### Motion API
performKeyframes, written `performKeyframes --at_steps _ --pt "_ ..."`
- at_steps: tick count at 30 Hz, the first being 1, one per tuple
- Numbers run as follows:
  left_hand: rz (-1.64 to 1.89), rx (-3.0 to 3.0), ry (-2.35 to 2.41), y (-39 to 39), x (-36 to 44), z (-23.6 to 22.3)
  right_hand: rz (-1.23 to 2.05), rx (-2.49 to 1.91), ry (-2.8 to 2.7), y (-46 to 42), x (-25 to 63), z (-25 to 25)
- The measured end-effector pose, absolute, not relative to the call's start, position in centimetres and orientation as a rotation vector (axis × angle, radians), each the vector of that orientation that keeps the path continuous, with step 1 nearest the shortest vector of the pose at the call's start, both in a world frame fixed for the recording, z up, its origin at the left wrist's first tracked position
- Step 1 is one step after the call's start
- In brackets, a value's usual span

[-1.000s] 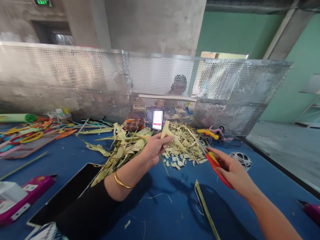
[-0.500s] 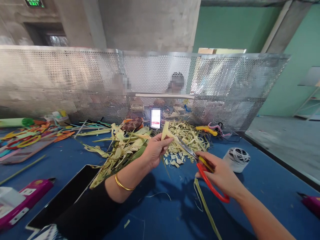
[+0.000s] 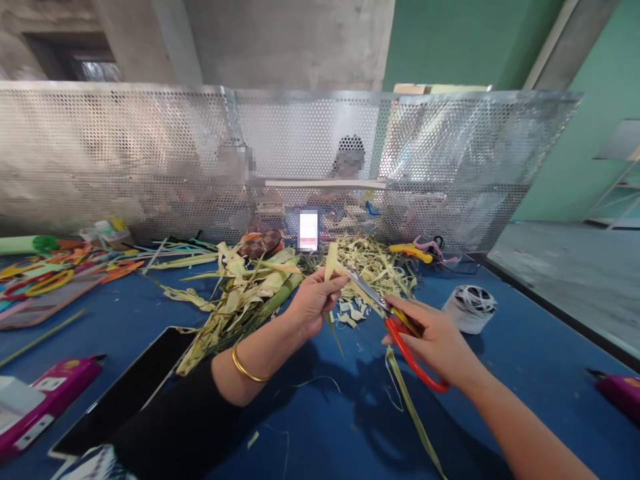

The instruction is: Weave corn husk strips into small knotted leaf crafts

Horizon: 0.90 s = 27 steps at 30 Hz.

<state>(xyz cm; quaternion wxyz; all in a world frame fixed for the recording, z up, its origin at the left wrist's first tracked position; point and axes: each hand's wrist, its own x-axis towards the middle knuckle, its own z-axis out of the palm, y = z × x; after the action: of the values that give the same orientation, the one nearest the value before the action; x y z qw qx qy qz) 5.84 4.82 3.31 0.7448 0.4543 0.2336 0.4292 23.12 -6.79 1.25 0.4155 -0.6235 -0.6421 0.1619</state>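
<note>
My left hand (image 3: pixel 314 300) is closed around a pale yellow-green leaf strip (image 3: pixel 331 261), holding it upright above the blue table (image 3: pixel 530 347). My right hand (image 3: pixel 436 340) grips red-handled scissors (image 3: pixel 395 319). Their metal blades point up-left and reach the strip just beside my left fingers. A gold bangle (image 3: pixel 245 365) sits on my left wrist, above a black sleeve. A long thin leaf strip (image 3: pixel 411 413) lies on the table below my right hand.
A heap of leaf strips and cut scraps (image 3: pixel 260 287) covers the table's middle. A white twine spool (image 3: pixel 469 308) stands at right, a dark tablet (image 3: pixel 120 393) and a pink tool (image 3: pixel 45 397) at left. People sit behind a perforated metal screen (image 3: pixel 150 153).
My right hand has moved left with the scissors, bringing the blades from apart up to the leaf strip in my left hand. My left hand has barely moved.
</note>
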Motion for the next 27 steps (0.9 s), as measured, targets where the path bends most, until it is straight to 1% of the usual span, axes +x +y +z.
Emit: performKeyframes --at_steps 2,8,21,27 --pt "0.937 0.952 0.526 4.85 5.88 3.24 0.415 -1.568 -1.601 -6.84 23.02 1.26" --pt "0.921 0.844 0.524 5.06 5.85 3.13 0.302 -1.608 -1.641 -6.93 22.83 1.3" --pt "0.894 0.87 0.523 4.86 6.0 3.1 0.404 -1.545 -1.663 -7.05 22.91 1.26" --pt "0.896 0.863 0.533 4.85 5.93 3.19 0.168 -1.587 -1.733 -6.59 23.59 0.63"
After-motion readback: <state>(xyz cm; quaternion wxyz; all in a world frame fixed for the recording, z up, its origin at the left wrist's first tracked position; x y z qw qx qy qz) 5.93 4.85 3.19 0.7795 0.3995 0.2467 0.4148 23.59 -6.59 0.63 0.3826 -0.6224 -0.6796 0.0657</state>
